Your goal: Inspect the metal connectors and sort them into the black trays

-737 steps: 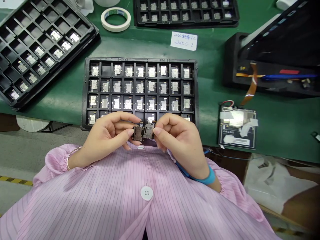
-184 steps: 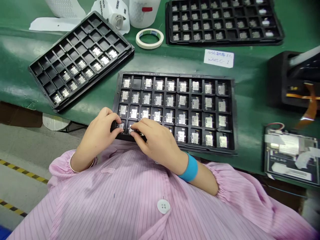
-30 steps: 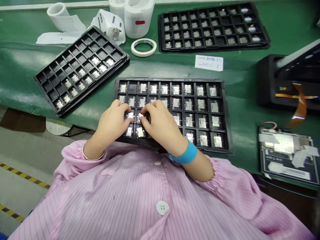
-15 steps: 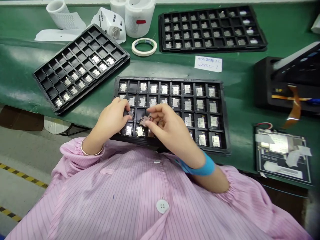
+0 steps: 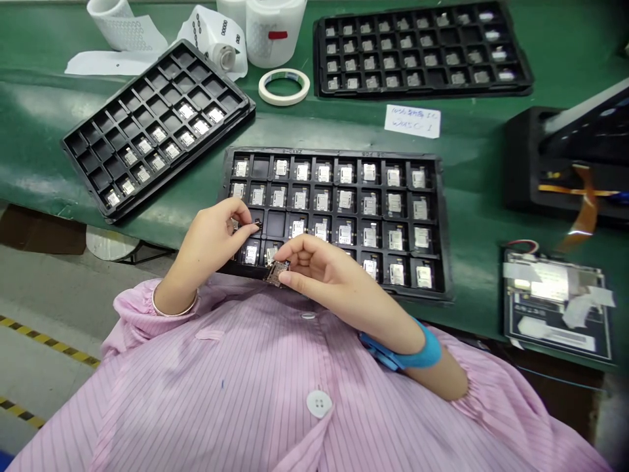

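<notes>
Black plastic forms our gridded tray [image 5: 334, 153], mostly filled with silver rectangular boards [image 5: 345, 233], while two seem out: our right hand [image 5: 327, 265] pinches a brown-faced rectangular board [image 5: 276, 273] at the tray's near edge, and our left hand [image 5: 212, 231] nearly closes thumb and fingertip on a thin dark piece [image 5: 257, 224] over its left end.

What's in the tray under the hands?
Silvery boards sit in most pockets of the tray. Under the right hand, several front-row pockets are hidden; the left hand partly covers another.

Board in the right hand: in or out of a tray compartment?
Out: the right hand pinches the board, which overlaps the front rim of the tray in view.
</notes>
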### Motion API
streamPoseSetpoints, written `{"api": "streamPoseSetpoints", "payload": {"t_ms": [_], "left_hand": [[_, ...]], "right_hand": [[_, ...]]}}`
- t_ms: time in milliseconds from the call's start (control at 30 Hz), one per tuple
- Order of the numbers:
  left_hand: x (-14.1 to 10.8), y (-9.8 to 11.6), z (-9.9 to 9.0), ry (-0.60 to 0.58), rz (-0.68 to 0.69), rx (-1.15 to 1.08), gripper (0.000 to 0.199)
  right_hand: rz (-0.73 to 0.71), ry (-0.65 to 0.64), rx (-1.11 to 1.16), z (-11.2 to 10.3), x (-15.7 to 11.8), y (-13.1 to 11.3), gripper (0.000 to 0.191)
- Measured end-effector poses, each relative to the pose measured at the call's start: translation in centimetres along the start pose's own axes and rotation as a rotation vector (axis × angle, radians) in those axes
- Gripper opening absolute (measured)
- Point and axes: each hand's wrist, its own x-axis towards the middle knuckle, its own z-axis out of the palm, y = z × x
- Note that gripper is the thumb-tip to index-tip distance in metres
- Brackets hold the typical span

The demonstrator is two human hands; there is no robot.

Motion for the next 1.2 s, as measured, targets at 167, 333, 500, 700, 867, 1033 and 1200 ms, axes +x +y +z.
{"api": "streamPoseSetpoints", "payload": {"t_ms": [167, 333, 500, 700, 867, 1033, 1200], "left_hand": [[-0.8, 0.3, 0.0, 0.097, 0.022, -0.160, 0.008], [-2.2, 1.4, 0.3, -0.054, -0.137, -0.593, 0.016], [-3.6, 2.8, 0.2, -0.143, -0.146, -0.697, 0.015], [-4.4, 3.3, 0.3, -0.199, -0.147, -0.769, 0.017], [-4.6, 3.5, 0.4, -0.225, -0.148, -0.783, 0.020], [-4.6, 3.6, 0.5, -0.210, -0.169, -0.744, 0.019], [-4.7, 3.7, 0.5, -0.229, -0.157, -0.772, 0.020]], "right_hand": [[0.005, 0.035, 0.020, -0.2, -0.2, 0.0, 0.023], [-0.024, 0.228, 0.052, -0.4, -0.9, -0.8, 0.019], [-0.104, 0.279, -0.072, -0.3, -1.9, -1.7, 0.018], [-0.118, 0.384, -0.124, -0.2, -3.0, -1.7, 0.040], [-0.122, 0.396, -0.173, -0.5, -3.4, -1.2, 0.046], [-0.124, 0.436, -0.177, -0.5, -3.5, -1.2, 0.050], [-0.144, 0.404, -0.133, -0.4, -3.4, -1.1, 0.048]]}}
